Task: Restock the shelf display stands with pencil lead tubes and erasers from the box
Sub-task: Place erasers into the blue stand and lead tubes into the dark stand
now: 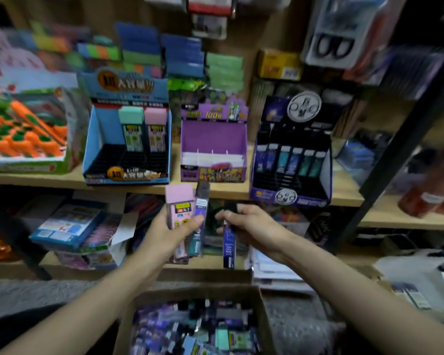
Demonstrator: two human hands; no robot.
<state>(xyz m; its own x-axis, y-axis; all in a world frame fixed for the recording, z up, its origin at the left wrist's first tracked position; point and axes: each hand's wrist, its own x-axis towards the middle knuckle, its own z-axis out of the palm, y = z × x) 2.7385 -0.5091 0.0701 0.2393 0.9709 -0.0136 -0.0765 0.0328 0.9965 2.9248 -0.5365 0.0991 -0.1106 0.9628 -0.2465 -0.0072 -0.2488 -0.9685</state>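
While the left hand (170, 234) clasps three lead packs (179, 210) in its grip, the right hand (253, 224) pinches one blue tube (229, 248).

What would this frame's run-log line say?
left hand: holds pink-capped lead case, purple tube | right hand: pinches blue lead tube | cardboard box: below, stocked

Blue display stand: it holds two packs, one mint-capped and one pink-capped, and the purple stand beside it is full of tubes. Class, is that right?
No. The head view shows the purple stand empty; the blue display stand does hold a mint-capped pack and a pink-capped pack.
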